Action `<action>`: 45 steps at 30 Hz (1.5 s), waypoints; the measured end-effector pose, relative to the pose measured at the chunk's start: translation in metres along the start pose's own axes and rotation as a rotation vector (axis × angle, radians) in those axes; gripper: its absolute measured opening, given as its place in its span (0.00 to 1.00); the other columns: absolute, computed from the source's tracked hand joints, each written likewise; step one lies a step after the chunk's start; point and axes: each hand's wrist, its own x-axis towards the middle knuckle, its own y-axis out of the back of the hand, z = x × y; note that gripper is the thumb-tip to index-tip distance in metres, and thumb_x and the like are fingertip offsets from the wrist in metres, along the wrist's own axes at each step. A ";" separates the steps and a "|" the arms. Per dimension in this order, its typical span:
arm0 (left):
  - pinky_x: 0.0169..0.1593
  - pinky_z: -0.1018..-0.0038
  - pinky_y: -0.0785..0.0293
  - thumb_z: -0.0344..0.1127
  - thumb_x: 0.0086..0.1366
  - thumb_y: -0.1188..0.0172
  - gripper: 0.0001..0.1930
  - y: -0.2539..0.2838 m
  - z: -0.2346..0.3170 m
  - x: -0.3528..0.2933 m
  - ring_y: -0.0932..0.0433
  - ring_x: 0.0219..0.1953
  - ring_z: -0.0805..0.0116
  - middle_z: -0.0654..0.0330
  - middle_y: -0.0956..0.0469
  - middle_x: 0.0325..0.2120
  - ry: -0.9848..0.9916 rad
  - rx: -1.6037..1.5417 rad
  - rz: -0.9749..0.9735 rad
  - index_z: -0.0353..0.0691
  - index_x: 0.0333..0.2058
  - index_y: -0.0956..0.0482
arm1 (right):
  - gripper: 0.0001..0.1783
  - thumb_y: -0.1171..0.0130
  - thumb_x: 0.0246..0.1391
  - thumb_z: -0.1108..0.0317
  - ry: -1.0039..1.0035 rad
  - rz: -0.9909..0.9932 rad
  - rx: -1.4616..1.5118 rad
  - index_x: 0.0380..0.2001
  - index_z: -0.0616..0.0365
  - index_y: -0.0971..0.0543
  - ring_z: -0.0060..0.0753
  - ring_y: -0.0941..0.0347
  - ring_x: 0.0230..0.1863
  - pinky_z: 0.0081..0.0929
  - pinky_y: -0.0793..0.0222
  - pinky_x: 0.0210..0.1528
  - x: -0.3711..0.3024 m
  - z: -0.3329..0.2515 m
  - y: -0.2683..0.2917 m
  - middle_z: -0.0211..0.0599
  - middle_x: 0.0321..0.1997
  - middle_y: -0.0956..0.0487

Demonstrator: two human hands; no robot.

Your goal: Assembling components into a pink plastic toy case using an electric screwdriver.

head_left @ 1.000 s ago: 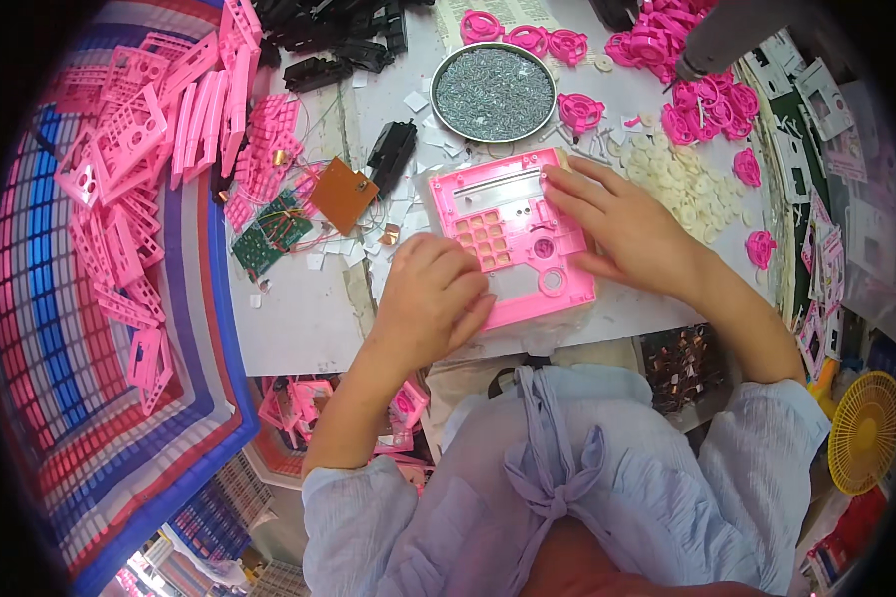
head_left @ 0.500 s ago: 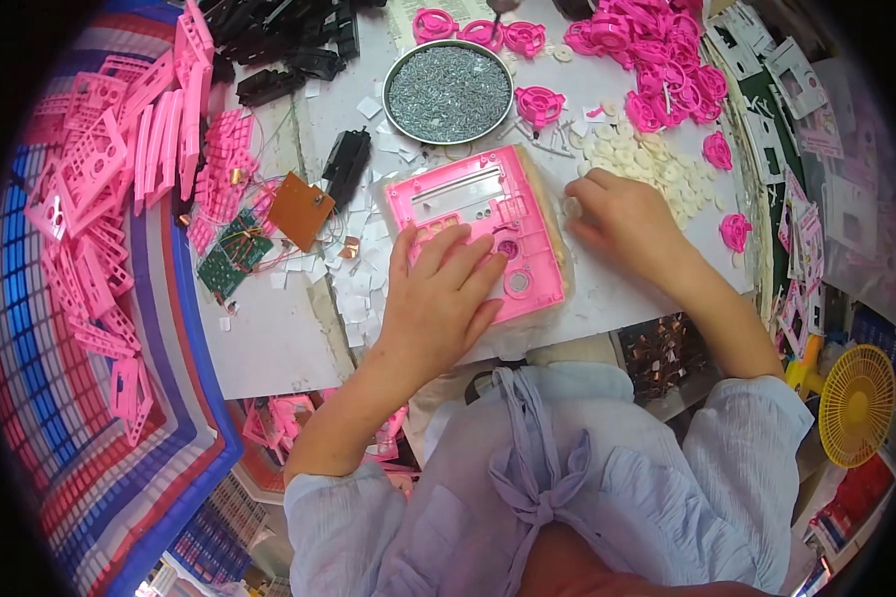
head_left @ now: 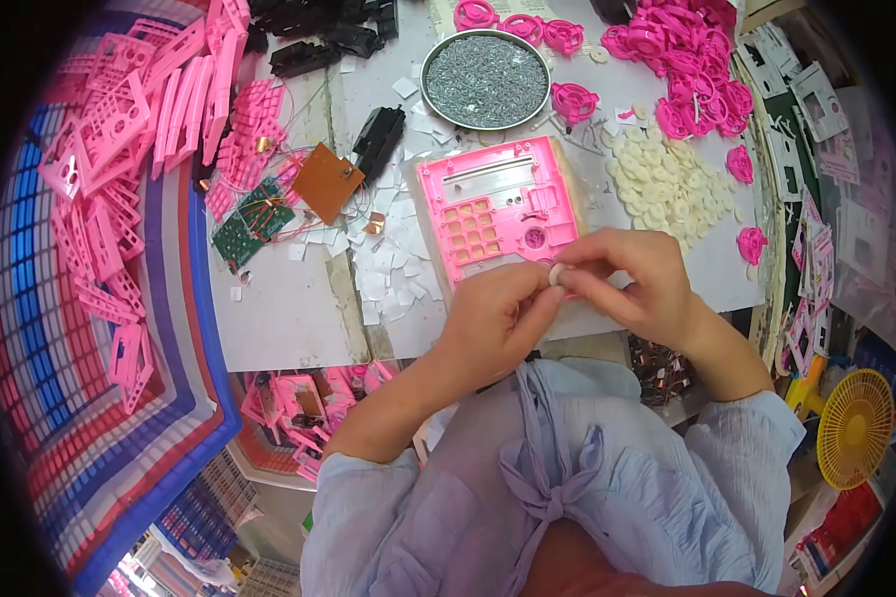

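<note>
Over the near edge of a pink plastic casing point(head_left: 557, 189), my two hands meet fingertip to fingertip. A small cream-coloured round disc point(head_left: 556, 274) is pinched between them. My left hand point(head_left: 490, 316) has its thumb and forefinger at the disc's left side, the other fingers curled under. My right hand point(head_left: 639, 287) grips it from the right. The casing lies on a pale padded block, with its slot, key openings and a round hole showing; its near part is covered by my hands. To its right is a heap of similar cream discs point(head_left: 662, 189).
A round tin of small metal screws point(head_left: 485, 80) stands behind the casing. Pink ring-shaped parts point(head_left: 682, 65) are piled at the far right. Left are a black part point(head_left: 378, 142), a brown board point(head_left: 328, 183), a green circuit board point(head_left: 253, 224) and stacked pink panels point(head_left: 110, 149).
My right hand has come from beside the cream discs to the casing's near edge. My left hand has slid off the casing's face toward me, and both now pinch a disc.
</note>
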 end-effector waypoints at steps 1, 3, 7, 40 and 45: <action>0.28 0.79 0.32 0.29 0.67 0.40 0.04 0.002 0.000 -0.001 0.27 0.24 0.76 0.62 0.25 0.23 0.009 0.050 -0.021 0.34 0.37 0.20 | 0.08 0.34 0.56 0.75 -0.025 0.009 0.047 0.39 0.64 0.18 0.26 0.17 0.30 0.19 0.23 0.31 -0.002 0.002 -0.002 0.39 0.30 0.16; 0.31 0.76 0.30 0.29 0.65 0.38 0.04 0.005 0.000 -0.005 0.24 0.27 0.70 0.59 0.23 0.27 0.027 0.143 -0.065 0.35 0.37 0.20 | 0.08 0.34 0.56 0.75 -0.081 0.027 0.137 0.39 0.63 0.18 0.25 0.18 0.29 0.19 0.23 0.30 -0.007 0.009 -0.006 0.38 0.30 0.16; 0.50 0.63 0.30 0.33 0.59 0.34 0.09 0.020 -0.009 0.003 0.23 0.46 0.59 0.58 0.21 0.40 -0.306 0.640 0.077 0.41 0.38 0.20 | 0.07 0.32 0.52 0.73 0.064 0.108 -0.200 0.35 0.61 0.19 0.32 0.20 0.30 0.27 0.23 0.33 0.003 0.016 -0.007 0.35 0.30 0.18; 0.50 0.53 0.34 0.38 0.59 0.37 0.07 0.089 -0.063 0.177 0.20 0.41 0.60 0.61 0.18 0.31 -0.310 1.251 0.007 0.47 0.34 0.14 | 0.18 0.30 0.47 0.69 0.278 0.248 -0.422 0.41 0.59 0.24 0.41 0.28 0.47 0.36 0.33 0.52 0.044 0.040 0.024 0.40 0.45 0.23; 0.49 0.53 0.35 0.39 0.61 0.41 0.08 0.088 -0.073 0.178 0.19 0.41 0.59 0.59 0.16 0.31 -0.312 1.213 0.150 0.47 0.29 0.14 | 0.30 0.38 0.58 0.67 0.174 0.787 0.421 0.61 0.64 0.35 0.35 0.21 0.42 0.33 0.26 0.52 0.136 -0.007 0.077 0.39 0.44 0.19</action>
